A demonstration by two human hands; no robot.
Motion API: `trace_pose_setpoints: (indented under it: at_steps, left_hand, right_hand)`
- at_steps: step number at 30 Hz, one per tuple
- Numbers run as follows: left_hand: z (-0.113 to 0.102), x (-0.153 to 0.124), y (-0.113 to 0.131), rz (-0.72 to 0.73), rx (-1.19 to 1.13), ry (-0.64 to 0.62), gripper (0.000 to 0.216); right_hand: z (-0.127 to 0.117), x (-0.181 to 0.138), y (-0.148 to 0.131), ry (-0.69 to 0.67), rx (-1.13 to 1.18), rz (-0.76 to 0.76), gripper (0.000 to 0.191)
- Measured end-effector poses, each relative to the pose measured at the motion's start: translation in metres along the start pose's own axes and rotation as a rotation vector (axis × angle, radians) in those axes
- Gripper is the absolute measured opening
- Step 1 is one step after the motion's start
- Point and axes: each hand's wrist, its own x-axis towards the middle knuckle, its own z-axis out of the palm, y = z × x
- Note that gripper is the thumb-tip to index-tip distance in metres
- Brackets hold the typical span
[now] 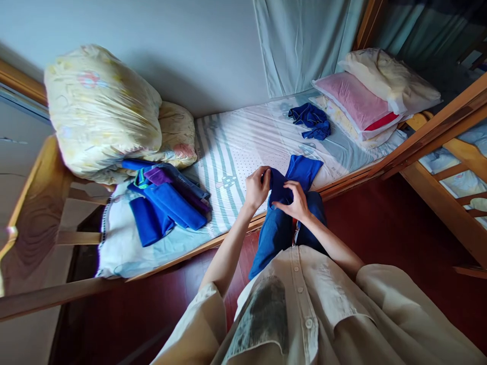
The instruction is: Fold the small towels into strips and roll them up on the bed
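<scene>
Above my knees, a dark blue piece of cloth (278, 185) is stretched between my two hands. My left hand (257, 187) pinches its upper left edge with thumb and fingers. On the other side my right hand (293, 202) grips it, fingers curled over the fabric. Just beyond, a brighter blue cloth (303, 171) lies flat near the front edge of the bed; whether it joins the held piece I cannot tell. Farther back on the sheet rests a crumpled navy garment (312, 120).
Several folded blue and purple clothes (167, 197) lie at the left end of the bed (243, 137). Behind them sits a bulky yellow quilt (102, 111). A pink pillow (355, 99) and a cream one (391, 78) are stacked at right. Wooden rails (429, 126) frame the bed.
</scene>
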Motion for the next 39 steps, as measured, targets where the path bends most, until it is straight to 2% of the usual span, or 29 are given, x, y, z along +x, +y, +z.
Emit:
trace_pose_setpoints:
  at_steps: [3, 6, 9, 12, 15, 18, 22, 24, 27, 30, 31, 33, 35, 36, 39]
  left_hand:
    - [-0.004, -0.001, 0.002, -0.050, 0.010, 0.051, 0.048]
    - [-0.007, -0.003, 0.003, -0.083, 0.009, 0.073, 0.047]
    - [-0.014, -0.003, 0.002, -0.126, 0.014, 0.086, 0.043]
    - [-0.023, -0.002, -0.005, -0.174, 0.035, 0.139, 0.039]
    - [-0.032, -0.001, -0.019, -0.223, 0.064, 0.185, 0.035]
    - [-0.041, -0.001, -0.039, -0.239, 0.120, 0.193, 0.030]
    - [-0.052, -0.001, -0.066, -0.192, 0.202, 0.134, 0.024]
    - [-0.057, -0.003, -0.071, -0.181, 0.238, 0.079, 0.024]
    - [-0.060, -0.013, -0.057, -0.040, 0.234, -0.104, 0.031]
    - [-0.052, -0.027, -0.027, 0.148, 0.117, -0.369, 0.069]
    - [-0.048, -0.031, -0.019, 0.165, 0.084, -0.406, 0.075]
    - [-0.038, -0.035, -0.007, 0.128, 0.064, -0.354, 0.064]
    - [-0.035, -0.034, -0.003, 0.060, 0.092, -0.224, 0.036]
    - [-0.036, -0.032, -0.003, 0.039, 0.113, -0.168, 0.027]
    - [-0.054, -0.021, -0.003, 0.080, 0.174, -0.097, 0.024]
  right_hand:
    - [0.023, -0.018, 0.010, -0.069, -0.162, 0.058, 0.063]
    - [0.050, -0.020, 0.020, -0.062, -0.256, 0.156, 0.057]
    - [0.071, -0.012, 0.027, -0.074, -0.308, 0.181, 0.038]
    - [0.081, -0.008, 0.030, -0.082, -0.323, 0.153, 0.013]
    - [0.077, -0.012, 0.031, -0.093, -0.239, 0.072, 0.015]
    - [0.063, -0.017, 0.029, -0.057, -0.063, 0.008, 0.017]
    - [0.037, -0.013, 0.021, 0.019, 0.175, 0.007, 0.027]
    - [0.025, -0.005, 0.016, 0.062, 0.239, 0.037, 0.033]
    - [0.013, 0.014, 0.006, 0.104, 0.240, 0.075, 0.042]
    - [0.009, 0.034, -0.005, 0.070, 0.199, 0.044, 0.045]
    - [0.010, 0.039, -0.009, 0.050, 0.191, 0.027, 0.045]
    - [0.014, 0.046, -0.015, 0.012, 0.185, 0.001, 0.045]
    - [0.018, 0.048, -0.018, -0.019, 0.186, -0.008, 0.045]
    - [0.021, 0.048, -0.018, -0.038, 0.186, -0.009, 0.044]
    - [0.026, 0.044, -0.014, -0.128, 0.186, -0.033, 0.041]
